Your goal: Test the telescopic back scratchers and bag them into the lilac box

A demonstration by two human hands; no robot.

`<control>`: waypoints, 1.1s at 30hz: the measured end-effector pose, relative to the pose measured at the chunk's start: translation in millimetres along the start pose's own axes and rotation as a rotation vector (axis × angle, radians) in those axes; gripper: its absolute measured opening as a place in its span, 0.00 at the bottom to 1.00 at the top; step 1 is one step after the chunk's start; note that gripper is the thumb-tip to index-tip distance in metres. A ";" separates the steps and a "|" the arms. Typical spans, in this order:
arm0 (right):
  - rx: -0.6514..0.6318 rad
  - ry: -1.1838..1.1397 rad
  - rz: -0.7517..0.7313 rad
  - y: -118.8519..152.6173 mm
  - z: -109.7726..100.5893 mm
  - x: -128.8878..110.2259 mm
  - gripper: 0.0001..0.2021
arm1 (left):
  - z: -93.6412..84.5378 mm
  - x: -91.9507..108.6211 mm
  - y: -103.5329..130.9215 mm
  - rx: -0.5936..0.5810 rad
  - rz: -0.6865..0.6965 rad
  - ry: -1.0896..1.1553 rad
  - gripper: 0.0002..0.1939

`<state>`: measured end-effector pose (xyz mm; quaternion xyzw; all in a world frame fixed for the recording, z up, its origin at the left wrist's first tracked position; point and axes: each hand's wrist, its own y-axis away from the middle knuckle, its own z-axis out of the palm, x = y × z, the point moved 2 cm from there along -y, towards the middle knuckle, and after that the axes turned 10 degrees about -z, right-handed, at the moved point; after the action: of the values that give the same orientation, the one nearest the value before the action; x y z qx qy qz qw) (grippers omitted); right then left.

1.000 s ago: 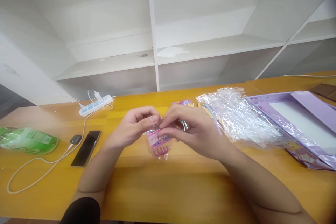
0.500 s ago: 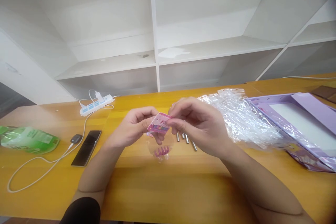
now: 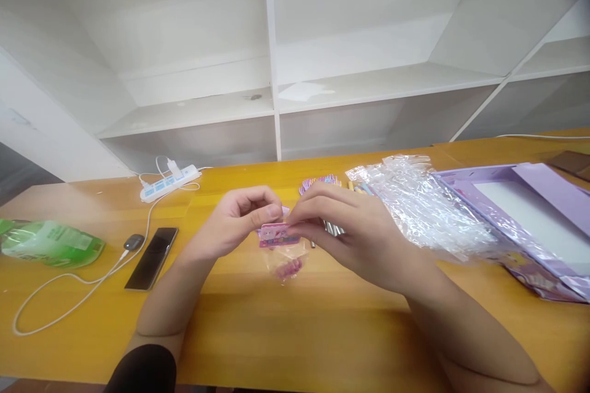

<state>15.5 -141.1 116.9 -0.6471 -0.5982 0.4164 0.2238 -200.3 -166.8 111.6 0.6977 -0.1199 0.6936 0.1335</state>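
Between my two hands is a small pink printed card (image 3: 276, 234), folded along its top. My left hand (image 3: 242, 218) pinches its left end with thumb and fingers. Its right end is gripped by the fingertips of my right hand (image 3: 350, 227). Below the card hangs a small clear plastic bag (image 3: 302, 252) with a pink coiled item (image 3: 288, 268) inside. Whether the card is fixed to the bag, I cannot tell. Silver metallic sticks (image 3: 332, 228) lie partly hidden behind my right hand. Beyond it is a stack of purple-striped pieces (image 3: 320, 183).
Clear plastic bags (image 3: 419, 209) are piled right of my hands, beside an open purple box (image 3: 461, 187). On the left lie a black phone (image 3: 152, 258), a white cable (image 3: 92, 287), a green plastic pack (image 3: 53, 244) and a power strip (image 3: 170, 183). White shelving (image 3: 275, 73) stands behind the table.
The card has tilted from a slanted, face-up position to nearly level, with its fold on top. My right hand has turned lower over it, exposing the striped stack. The bag now hangs more plainly below.
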 end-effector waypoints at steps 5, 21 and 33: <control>-0.031 0.075 -0.011 3.4 -6.0 -6.2 0.06 | 0.3 0.9 5.5 0.012 0.015 -0.057 0.12; -0.205 0.063 -0.033 3.7 -4.5 -13.0 0.08 | 11.8 4.8 2.8 0.030 0.067 0.169 0.09; -0.048 -0.200 0.294 -1.6 1.6 2.7 0.14 | 6.0 -10.4 -6.5 0.015 0.132 0.160 0.24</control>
<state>13.1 -138.5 116.5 -0.6882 -0.5262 0.4923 0.0843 -192.5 -163.1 101.1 0.6317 -0.1494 0.7551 0.0914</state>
